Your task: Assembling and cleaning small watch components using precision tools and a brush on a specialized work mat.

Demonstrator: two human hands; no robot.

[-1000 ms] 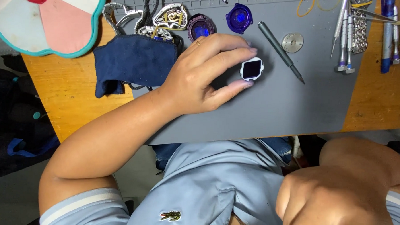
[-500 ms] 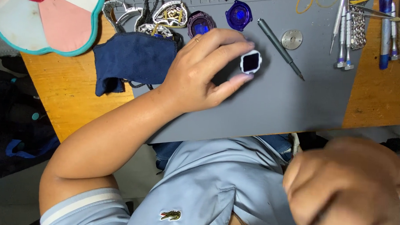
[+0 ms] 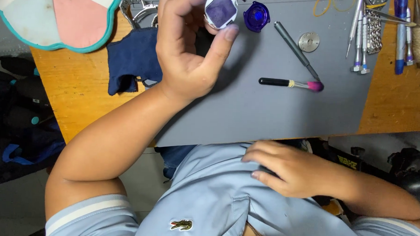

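My left hand (image 3: 187, 47) holds a small round watch case (image 3: 220, 9) with a purple face between thumb and fingers, lifted over the far edge of the grey work mat (image 3: 266, 115). My right hand (image 3: 287, 169) rests against my light blue shirt below the table edge, fingers loosely curled over something dark that I cannot make out. A small brush (image 3: 290, 83) with a black handle and pink tip lies on the mat, apart from both hands.
A blue round part (image 3: 257, 16), a grey pen-like tool (image 3: 296, 50) and a metal disc (image 3: 309, 42) lie on the mat. A navy cloth (image 3: 130, 59) sits left of it. Screwdrivers and a metal band (image 3: 373, 30) lie at right. A pink-and-teal fan (image 3: 55, 15) is at the far left.
My left hand lifted the watch case up and toward the far edge of the mat. My right hand dropped to my shirt. The brush now lies on the mat.
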